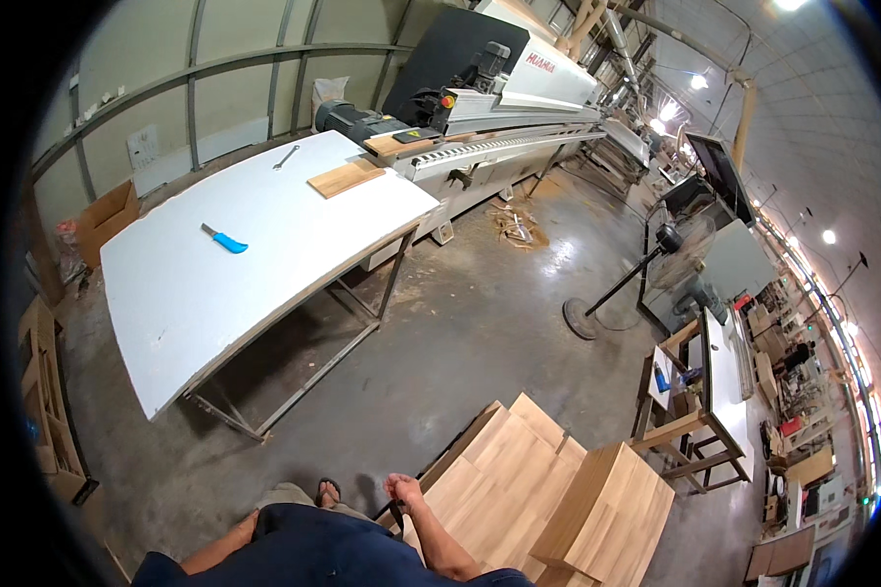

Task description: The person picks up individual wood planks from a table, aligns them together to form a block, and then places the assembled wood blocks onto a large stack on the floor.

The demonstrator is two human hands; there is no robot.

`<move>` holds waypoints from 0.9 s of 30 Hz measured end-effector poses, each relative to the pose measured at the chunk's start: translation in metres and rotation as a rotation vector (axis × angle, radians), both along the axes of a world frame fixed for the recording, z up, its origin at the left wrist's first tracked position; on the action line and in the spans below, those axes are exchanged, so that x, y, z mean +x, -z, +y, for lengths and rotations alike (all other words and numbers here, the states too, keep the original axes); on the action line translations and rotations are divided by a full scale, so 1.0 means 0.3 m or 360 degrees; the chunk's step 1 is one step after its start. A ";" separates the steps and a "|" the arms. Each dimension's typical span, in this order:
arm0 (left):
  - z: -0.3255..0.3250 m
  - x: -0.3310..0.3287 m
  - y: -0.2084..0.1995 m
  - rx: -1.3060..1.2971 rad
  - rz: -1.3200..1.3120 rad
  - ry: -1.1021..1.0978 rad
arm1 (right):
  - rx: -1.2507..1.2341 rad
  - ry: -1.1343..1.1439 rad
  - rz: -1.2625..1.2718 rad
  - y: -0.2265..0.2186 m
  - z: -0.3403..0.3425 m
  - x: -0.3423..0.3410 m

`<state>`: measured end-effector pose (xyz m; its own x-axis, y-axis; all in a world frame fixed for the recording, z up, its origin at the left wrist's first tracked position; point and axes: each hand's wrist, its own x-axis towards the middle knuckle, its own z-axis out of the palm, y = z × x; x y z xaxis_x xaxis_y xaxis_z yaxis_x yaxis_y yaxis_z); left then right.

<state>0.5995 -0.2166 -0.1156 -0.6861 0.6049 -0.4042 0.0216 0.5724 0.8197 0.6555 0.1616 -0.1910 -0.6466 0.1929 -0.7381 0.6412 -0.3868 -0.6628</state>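
Observation:
My right hand (401,488) is raised in front of my body with its fingers curled in, beside the left edge of a stack of light wood panels (504,470). A dark strap-like strip shows just under its wrist; whether the fingers hold anything is too small to tell. My left forearm (223,550) hangs at my left side, and its fingers are hidden by the dark shirt and shorts. A blocky piece of panelled wood (607,509) rests on the right part of the stack.
Ahead to the left stands a white-topped table (264,225) with a blue-handled knife (227,241), a wrench (286,158) and a wood board (346,178). Behind it runs a long machine (499,147). A pedestal fan (622,284) and a workbench (722,391) stand to the right.

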 end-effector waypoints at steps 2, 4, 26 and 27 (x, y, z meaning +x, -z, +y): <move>0.014 -0.060 0.003 -0.0035 -0.0006 0.0016 | 0.0038 0.0052 -0.0028 -0.020 0.015 -0.052; 0.014 -0.116 0.006 -0.0080 -0.0012 0.0024 | 0.0065 0.0096 -0.0058 -0.040 0.008 -0.105; 0.248 -0.935 -0.516 -0.0157 0.0459 -0.0014 | 0.0315 -0.1138 0.0339 -0.295 0.161 -1.154; 0.243 -0.993 -0.560 -0.0060 0.0451 -0.0115 | 0.0242 -0.1360 0.0524 -0.313 0.139 -1.181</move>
<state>0.3017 -0.1437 0.0524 -0.8157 0.5384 -0.2114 0.2047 0.6106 0.7650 0.3012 0.2032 -0.0971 -0.7862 -0.3662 -0.4977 0.4388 0.2363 -0.8670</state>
